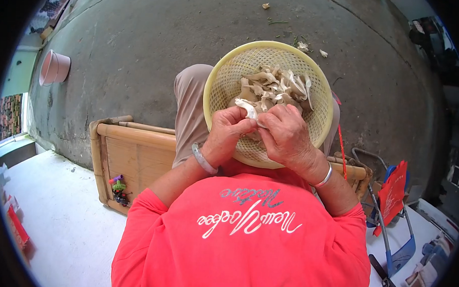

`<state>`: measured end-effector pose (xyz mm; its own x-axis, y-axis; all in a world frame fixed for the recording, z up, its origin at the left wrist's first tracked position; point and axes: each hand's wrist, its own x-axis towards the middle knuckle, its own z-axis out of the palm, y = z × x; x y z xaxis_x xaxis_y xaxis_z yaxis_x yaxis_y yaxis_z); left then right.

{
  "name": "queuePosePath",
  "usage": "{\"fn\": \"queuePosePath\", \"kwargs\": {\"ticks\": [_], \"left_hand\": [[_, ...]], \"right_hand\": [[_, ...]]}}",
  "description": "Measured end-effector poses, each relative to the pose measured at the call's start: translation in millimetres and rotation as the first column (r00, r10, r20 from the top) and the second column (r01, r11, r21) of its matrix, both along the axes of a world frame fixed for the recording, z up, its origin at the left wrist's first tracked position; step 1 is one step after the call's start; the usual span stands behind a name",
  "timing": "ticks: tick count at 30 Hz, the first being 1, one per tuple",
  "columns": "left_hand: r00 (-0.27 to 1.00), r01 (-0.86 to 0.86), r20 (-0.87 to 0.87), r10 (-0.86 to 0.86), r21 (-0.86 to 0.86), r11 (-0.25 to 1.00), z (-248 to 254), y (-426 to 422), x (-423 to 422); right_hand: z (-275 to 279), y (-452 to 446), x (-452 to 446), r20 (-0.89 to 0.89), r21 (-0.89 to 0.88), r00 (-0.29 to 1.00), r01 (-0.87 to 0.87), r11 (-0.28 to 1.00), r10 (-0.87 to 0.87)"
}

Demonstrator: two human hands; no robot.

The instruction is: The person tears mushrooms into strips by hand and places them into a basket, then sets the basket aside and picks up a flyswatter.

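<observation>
A yellow mesh basket [218,67] rests on my lap, holding a heap of torn mushroom pieces [277,87]. Over its near part, my left hand [229,131] pinches a whitish mushroom piece [247,107] between thumb and fingers. A jade-coloured bangle circles that wrist. My right hand [289,135] is closed against the same piece, its fingertips touching those of my left hand. A silver bangle is on the right wrist. The fingers partly hide the lower end of the piece.
Beneath me is a bamboo bench [133,145] with small colourful toys [118,190] on it. A pink bucket [55,68] stands at the far left. Mushroom scraps [303,46] lie on the concrete floor [142,49] beyond the basket. On the right are a metal-framed chair [385,235] and a red bag [392,192].
</observation>
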<state>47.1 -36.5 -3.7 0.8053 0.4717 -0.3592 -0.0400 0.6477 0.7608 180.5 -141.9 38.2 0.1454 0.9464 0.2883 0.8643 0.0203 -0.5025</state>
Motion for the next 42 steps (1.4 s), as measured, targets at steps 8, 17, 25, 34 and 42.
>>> {"fn": "queuePosePath", "kwargs": {"ticks": [8, 17, 25, 34, 42], "left_hand": [[0.995, 0.090, -0.055, -0.078, 0.267, 0.960, -15, -3, -1], [0.960, 0.274, -0.184, -0.210, 0.478, 0.834, 1, 2, -3], [0.970, 0.227, 0.058, -0.236, 0.129, 0.965, 14, 3, -2], [0.917, 0.318, 0.268, -0.294, -0.053, 0.946, -5, 12, -5], [0.994, -0.098, 0.028, 0.101, -0.098, 0.990, 1, 3, 4]], "right_hand": [[-9, 0, -4, 0.020, -0.059, 1.000, 0.024, 0.998, -0.023], [-4, -2, 3, -0.114, -0.153, 0.993, -0.034, 0.988, 0.016], [1, -5, 22, -0.428, -0.126, 0.902, -0.126, 0.984, 0.060], [12, -8, 68, 0.335, -0.229, 0.910, 0.328, 0.917, -0.242], [-10, 12, 27, 0.246, -0.209, 0.967, -0.010, 0.978, 0.063]]}}
